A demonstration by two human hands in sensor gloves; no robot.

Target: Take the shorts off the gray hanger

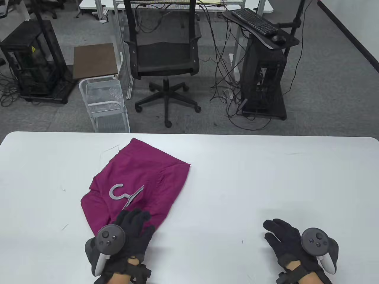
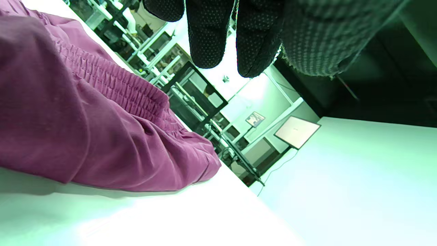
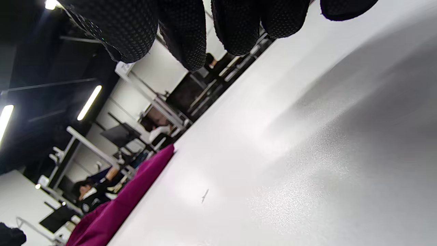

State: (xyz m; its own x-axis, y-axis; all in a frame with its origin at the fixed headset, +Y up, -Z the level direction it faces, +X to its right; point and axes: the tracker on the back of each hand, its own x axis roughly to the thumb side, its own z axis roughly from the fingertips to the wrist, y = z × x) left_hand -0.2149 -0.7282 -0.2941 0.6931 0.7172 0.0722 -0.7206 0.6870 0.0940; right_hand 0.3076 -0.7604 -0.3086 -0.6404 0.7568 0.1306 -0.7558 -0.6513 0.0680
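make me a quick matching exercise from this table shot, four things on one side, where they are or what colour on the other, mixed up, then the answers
Things:
1. shorts
2. gray hanger
3. left hand
4. right hand

Descriptions:
A. on bare white table, apart from the cloth
B. magenta, spread on the table's left part
C. at the near edge of the cloth
D. hook lying on top of the cloth

Pairs: 1-B, 2-D, 3-C, 4-A

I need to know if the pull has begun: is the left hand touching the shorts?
Cannot tell. In the table view the left hand overlaps the shorts; the left wrist view shows no contact.
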